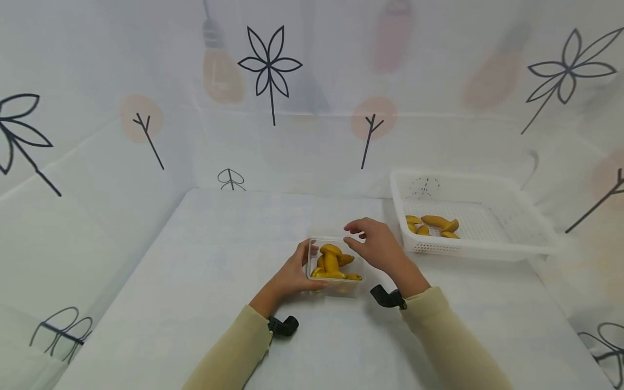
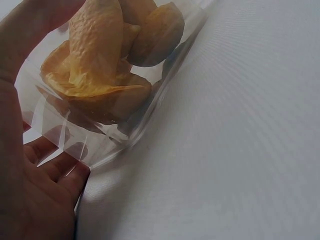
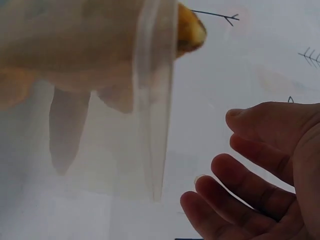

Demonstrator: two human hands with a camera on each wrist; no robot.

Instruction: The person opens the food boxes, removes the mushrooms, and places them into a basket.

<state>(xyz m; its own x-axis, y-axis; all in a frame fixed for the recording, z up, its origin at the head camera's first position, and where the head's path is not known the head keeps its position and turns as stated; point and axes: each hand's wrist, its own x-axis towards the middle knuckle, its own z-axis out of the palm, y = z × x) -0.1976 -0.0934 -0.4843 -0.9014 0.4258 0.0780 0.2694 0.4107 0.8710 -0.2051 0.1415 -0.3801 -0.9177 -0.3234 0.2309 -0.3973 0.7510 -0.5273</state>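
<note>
A clear plastic box [image 1: 341, 288] stands on the white table, holding several yellow-brown mushrooms [image 1: 331, 261]. My left hand [image 1: 291, 275] grips the box from its left side, thumb along the near wall and fingers round the far left corner. In the left wrist view, one mushroom [image 2: 97, 50] leans with its cap down against the clear wall. My right hand [image 1: 379, 245] hovers beside the box's right rim with fingers loosely bent and nothing in them. In the right wrist view, a mushroom tip [image 3: 192, 31] pokes past the box edge, apart from the fingers.
At the back right is a white perforated plastic basket [image 1: 507, 246] with several more yellow mushrooms [image 1: 439, 222] toward its left end. A white cloth [image 1: 219, 303] covers the table. Printed white curtains [image 1: 312, 157] enclose the back and sides.
</note>
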